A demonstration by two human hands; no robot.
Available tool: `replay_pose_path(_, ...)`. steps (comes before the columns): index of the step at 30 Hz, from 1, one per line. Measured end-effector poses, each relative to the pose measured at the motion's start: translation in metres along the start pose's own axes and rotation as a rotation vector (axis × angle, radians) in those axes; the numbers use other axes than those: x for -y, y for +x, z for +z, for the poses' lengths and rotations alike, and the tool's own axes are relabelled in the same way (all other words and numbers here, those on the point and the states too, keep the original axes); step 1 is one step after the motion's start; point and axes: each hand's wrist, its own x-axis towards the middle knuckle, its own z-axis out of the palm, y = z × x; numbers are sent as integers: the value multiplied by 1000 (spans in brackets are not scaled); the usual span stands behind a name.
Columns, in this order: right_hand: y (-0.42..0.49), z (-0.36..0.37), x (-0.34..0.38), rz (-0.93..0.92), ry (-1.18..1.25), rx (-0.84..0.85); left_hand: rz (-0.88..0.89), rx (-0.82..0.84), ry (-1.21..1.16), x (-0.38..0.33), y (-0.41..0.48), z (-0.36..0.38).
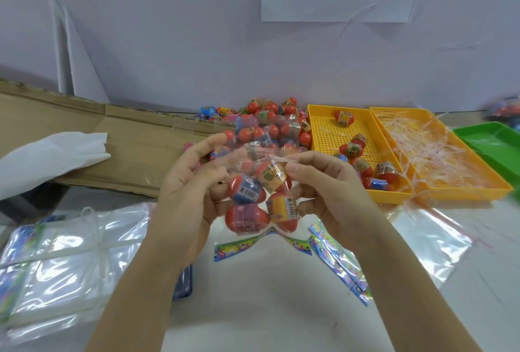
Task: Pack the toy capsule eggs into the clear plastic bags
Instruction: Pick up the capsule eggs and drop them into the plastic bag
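Bag (pixel 254 182) of clear plastic, capsule eggs (pixel 244 218) inside, held above table (pixel 253 295) — left hand (pixel 185 191) curled round its side, right hand (pixel 332 182) pinching the mouth — best gathered evenly, kept upright, so none spill.

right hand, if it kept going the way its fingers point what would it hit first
The right hand would push into the clear bag of eggs in its grip, then probably the left hand.
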Motion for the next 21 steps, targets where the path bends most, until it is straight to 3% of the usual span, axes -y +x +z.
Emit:
replay_pose_path(5, 2, -3, -1, 22, -42, -25, -61, -29, 104, 0, -2, 3)
replay_pose_path(12, 3, -7, -3, -85, -115, -110, -75, -1, 100, -4, -2, 2)
replay_pose_path(21, 4, -17, -1, -133, 39, 63, -46, 72, 18, -10, -5, 3)
